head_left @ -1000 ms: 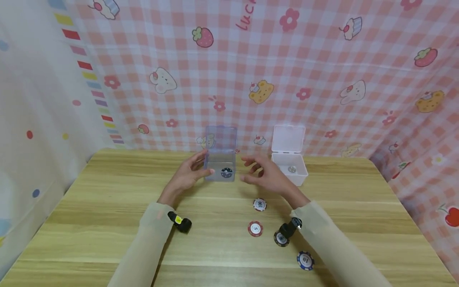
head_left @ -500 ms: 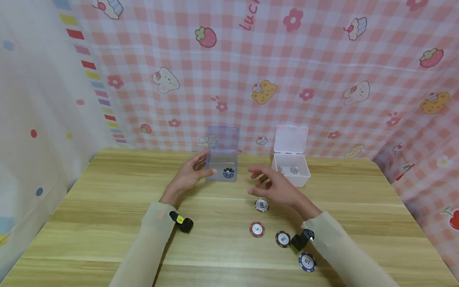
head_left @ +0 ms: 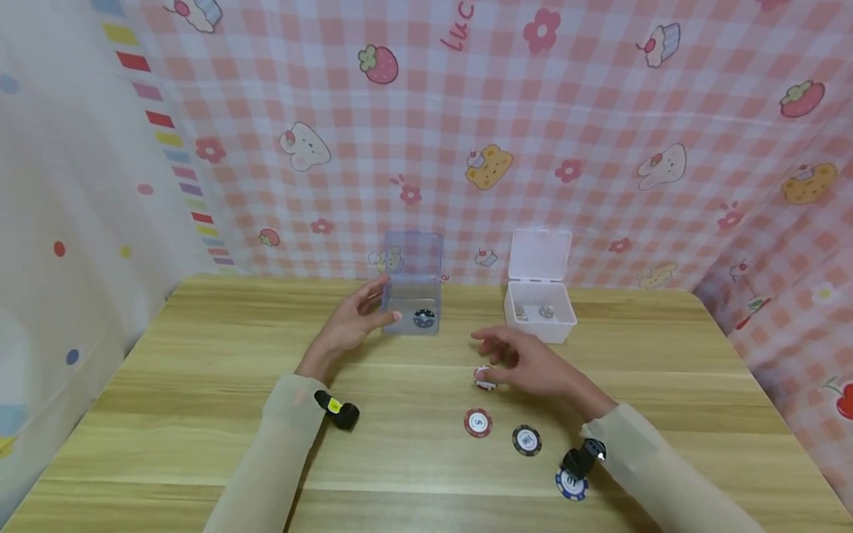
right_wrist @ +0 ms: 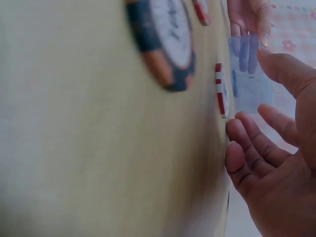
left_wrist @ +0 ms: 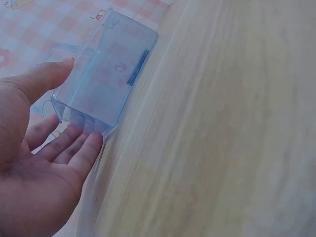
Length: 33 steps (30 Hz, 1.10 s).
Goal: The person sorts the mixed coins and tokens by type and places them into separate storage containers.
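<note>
- One red chip (head_left: 477,423) lies face up on the wooden table (head_left: 220,444), with "5" readable on its white centre.
- Just right of it is a black chip (head_left: 527,440) that reads "100"; the right wrist view shows its lettering large but too blurred to read.
- Nearest the person is a blue chip (head_left: 571,483) marked "10", partly covered by the black wrist camera (head_left: 581,460) on the right arm.
- A red-and-white chip (right_wrist: 220,91) lies beyond the red one, its printing covered by the thumb in the head view.
- The right hand (head_left: 529,364) is over that chip with thumb and fingers spread well apart and nothing in its grasp; whether the thumb touches the chip, I cannot tell.
- The left hand (head_left: 345,326) is spread wide, fingers resting against the left end of a clear bluish box (left_wrist: 98,91) and thumb along its front.
- The clear box stands at the back of the table, lid up, with a dark chip (head_left: 424,319) inside; its number is too small to read.
- To its right, a white box (head_left: 556,333), lid up, contains two small silvery discs (head_left: 547,312), markings unreadable.
- On the pink checked cloth (head_left: 346,185) behind, the letters "luc" (head_left: 458,29) run off the top edge.
</note>
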Motion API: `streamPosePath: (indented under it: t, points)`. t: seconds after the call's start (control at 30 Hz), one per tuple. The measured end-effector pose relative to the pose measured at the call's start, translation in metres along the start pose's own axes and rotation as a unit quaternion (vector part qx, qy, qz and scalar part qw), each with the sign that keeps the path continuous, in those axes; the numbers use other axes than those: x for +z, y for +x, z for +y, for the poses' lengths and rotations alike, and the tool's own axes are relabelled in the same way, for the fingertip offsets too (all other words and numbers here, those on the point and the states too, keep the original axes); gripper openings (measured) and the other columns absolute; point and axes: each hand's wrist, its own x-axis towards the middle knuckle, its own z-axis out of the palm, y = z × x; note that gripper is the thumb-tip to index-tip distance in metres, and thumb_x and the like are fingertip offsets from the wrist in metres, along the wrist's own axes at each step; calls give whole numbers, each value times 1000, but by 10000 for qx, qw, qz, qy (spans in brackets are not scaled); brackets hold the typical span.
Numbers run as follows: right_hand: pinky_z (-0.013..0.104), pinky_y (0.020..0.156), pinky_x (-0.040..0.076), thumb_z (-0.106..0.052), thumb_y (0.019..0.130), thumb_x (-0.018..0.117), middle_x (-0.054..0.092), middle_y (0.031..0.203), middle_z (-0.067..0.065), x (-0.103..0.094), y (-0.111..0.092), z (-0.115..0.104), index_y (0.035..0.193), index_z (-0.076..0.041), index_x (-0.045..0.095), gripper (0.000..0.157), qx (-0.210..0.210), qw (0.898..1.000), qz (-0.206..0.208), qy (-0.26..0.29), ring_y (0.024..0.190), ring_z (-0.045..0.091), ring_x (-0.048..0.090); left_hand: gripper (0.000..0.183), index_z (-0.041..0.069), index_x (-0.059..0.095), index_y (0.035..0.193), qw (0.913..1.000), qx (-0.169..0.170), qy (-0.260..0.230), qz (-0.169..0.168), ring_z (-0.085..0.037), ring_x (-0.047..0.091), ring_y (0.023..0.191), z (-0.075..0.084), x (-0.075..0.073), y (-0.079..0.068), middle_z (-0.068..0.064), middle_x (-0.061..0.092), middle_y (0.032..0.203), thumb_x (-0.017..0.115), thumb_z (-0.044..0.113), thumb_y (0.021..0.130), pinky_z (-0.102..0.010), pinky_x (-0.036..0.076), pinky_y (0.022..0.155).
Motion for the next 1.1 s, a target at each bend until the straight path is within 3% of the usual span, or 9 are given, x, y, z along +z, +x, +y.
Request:
streamPosePath:
  t: [0.3,0.53,0.77,1.1]
  points:
    - [26,71,47,-36,71,81,58,103,-2,1,-13,8,126,-22,58,61,-143,9996,2,-229,90,17,52,79,17,25,149,9999,-87,91,9,-31,24,141,-1,-2,1,-9,26,154,70,17,85,-45,29,113]
    - [20,65,46,-29,72,82,56,97,0,1,-15,13,113,-21,66,45,-367,9987,14,-350,87,17,50,79,18,25,149,9998,-145,123,19,-30,24,141,1,-1,-1,-8,26,154,71,19,84,-44,29,113]
    - [21,66,44,-31,73,81,55,100,-4,1,-16,15,106,-29,68,35,3,9996,-66,-285,88,17,48,79,17,25,149,9998,-125,124,22,-30,24,141,1,-1,0,-9,27,153,71,19,84,-44,30,113]
    - [22,66,43,-33,73,81,56,102,-5,1,-17,14,100,-31,69,29,59,9995,-20,-304,88,17,47,80,17,25,149,9999,-117,112,7,-30,24,141,-1,0,2,-9,26,154,71,19,84,-44,28,114]
